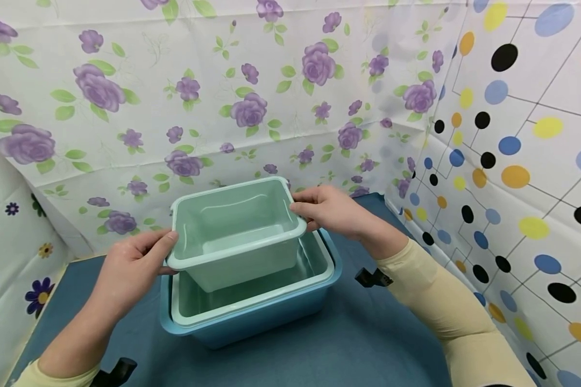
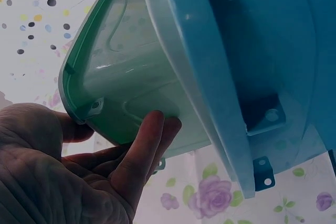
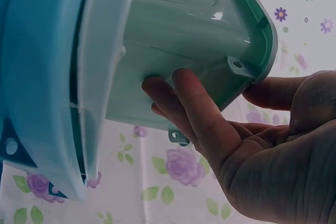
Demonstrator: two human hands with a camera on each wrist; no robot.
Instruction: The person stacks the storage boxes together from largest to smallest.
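Both hands hold a small pale green plastic basin (image 1: 242,252) by its two short ends. My left hand (image 1: 137,263) pinches the left rim, thumb on top and fingers under it. At the opposite end my right hand (image 1: 329,212) grips the rim the same way; in the right wrist view its fingers (image 3: 197,103) lie against the basin's outer wall. Tilted a little, the small basin has its lower part inside a larger light green basin (image 1: 184,317). That one sits nested in a blue basin (image 1: 252,330). Small tabs with holes show under the rims.
A blue cloth (image 1: 368,333) covers the table under the basins. Behind it hangs a purple-flowered sheet (image 1: 198,134), with a dotted sheet (image 1: 523,183) on the right and another flowered sheet (image 1: 9,258) on the left. Black wrist mounts (image 1: 373,278) are strapped near the sleeves.
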